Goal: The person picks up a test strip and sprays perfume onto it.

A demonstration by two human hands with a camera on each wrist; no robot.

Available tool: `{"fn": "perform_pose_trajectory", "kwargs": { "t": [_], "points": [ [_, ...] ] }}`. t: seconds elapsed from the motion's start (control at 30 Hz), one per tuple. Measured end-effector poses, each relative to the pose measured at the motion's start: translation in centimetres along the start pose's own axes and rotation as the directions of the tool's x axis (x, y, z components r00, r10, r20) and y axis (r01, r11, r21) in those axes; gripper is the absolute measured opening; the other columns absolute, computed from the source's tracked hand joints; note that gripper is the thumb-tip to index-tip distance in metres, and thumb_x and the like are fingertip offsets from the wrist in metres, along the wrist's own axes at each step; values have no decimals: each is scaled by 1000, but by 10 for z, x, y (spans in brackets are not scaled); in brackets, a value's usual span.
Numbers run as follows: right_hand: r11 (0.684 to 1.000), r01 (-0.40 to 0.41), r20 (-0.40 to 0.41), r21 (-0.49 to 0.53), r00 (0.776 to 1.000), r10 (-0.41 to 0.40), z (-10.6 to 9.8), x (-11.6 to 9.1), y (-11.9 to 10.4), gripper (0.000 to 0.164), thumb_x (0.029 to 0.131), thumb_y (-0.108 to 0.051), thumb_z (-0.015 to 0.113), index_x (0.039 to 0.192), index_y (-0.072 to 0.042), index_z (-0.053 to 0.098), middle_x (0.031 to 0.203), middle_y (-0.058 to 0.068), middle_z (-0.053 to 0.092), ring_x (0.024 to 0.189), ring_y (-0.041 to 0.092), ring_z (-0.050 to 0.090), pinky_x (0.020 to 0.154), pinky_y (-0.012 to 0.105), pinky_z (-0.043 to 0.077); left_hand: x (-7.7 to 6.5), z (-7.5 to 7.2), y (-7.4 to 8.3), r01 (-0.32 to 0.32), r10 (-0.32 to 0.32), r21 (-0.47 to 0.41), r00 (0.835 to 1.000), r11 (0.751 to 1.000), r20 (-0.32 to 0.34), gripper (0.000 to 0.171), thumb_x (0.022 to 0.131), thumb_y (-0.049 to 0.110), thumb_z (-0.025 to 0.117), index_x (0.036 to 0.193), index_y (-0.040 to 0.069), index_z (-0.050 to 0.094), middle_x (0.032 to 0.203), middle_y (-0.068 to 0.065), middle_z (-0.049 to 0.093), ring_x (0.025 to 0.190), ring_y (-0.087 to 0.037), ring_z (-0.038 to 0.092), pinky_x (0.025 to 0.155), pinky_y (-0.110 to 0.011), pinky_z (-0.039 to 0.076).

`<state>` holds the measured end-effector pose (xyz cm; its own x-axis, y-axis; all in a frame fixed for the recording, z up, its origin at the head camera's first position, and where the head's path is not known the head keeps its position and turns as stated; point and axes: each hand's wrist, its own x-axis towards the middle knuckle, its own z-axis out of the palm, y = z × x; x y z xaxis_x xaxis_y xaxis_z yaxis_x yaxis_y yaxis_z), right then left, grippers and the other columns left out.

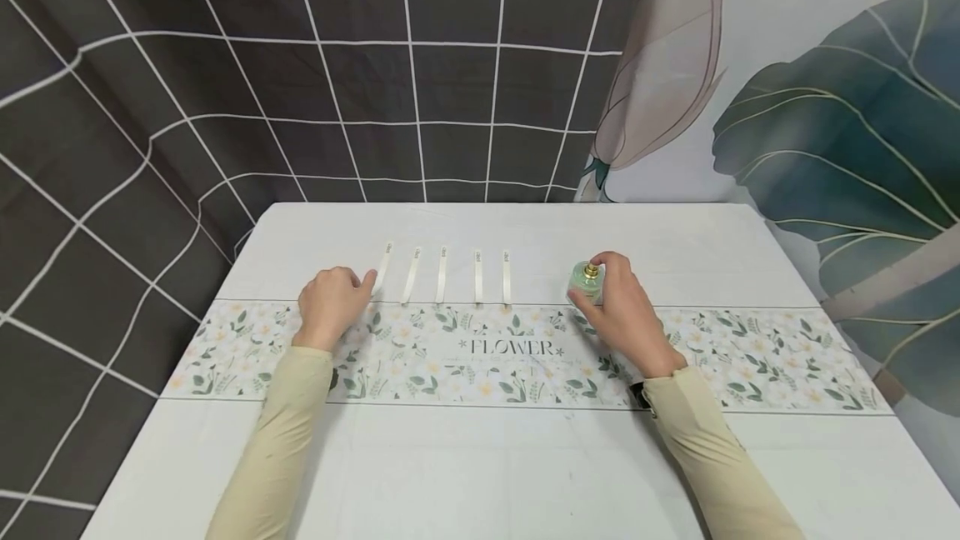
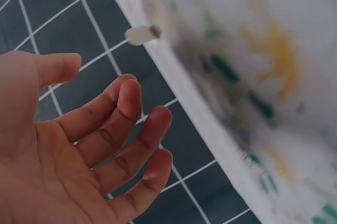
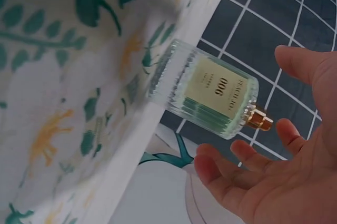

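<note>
A ribbed pale-green perfume bottle [image 1: 583,282] with a gold sprayer stands on the white table [image 1: 480,465], at the far edge of the flower-print runner [image 1: 495,348]. My right hand [image 1: 611,294] cups it, forefinger over the sprayer. In the right wrist view the bottle [image 3: 210,97] sits between thumb and fingers of the right hand [image 3: 295,150], which are spread and show no firm contact. Several white paper strips [image 1: 442,276] lie in a row to the left. My left hand [image 1: 348,288] rests by the leftmost strip [image 1: 382,269], fingers relaxed; the left hand [image 2: 105,108] holds nothing.
A dark checked curtain [image 1: 300,90] hangs behind and to the left of the table. A leaf-print backdrop [image 1: 825,132] is at the right. The table's left edge [image 2: 210,124] runs close to my left hand.
</note>
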<state>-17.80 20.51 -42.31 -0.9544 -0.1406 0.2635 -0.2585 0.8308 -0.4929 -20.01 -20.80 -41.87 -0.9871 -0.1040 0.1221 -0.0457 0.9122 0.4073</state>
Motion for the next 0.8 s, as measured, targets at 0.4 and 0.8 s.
{"fn": "perform_pose_trajectory", "kwargs": {
  "t": [0.4,0.8],
  "points": [
    [998,-46,81,41,996,42,2,1,6,53,104,-29,61,141,-2,35,125,25,52,99,40,62,81,54,52,1,7,-3,68,-73,37,987,997,141,56,102,45,53,63,6,62,50,-4,51,43,-16,47,45,-31,34],
    [999,-42,87,33,995,39,7,2,7,59,102,-27,63,143,-1,29,123,31,57,98,43,66,78,54,54,2,8,2,86,-95,55,979,995,181,48,100,38,61,70,1,68,56,-8,56,47,-18,51,48,-31,38]
  ]
}}
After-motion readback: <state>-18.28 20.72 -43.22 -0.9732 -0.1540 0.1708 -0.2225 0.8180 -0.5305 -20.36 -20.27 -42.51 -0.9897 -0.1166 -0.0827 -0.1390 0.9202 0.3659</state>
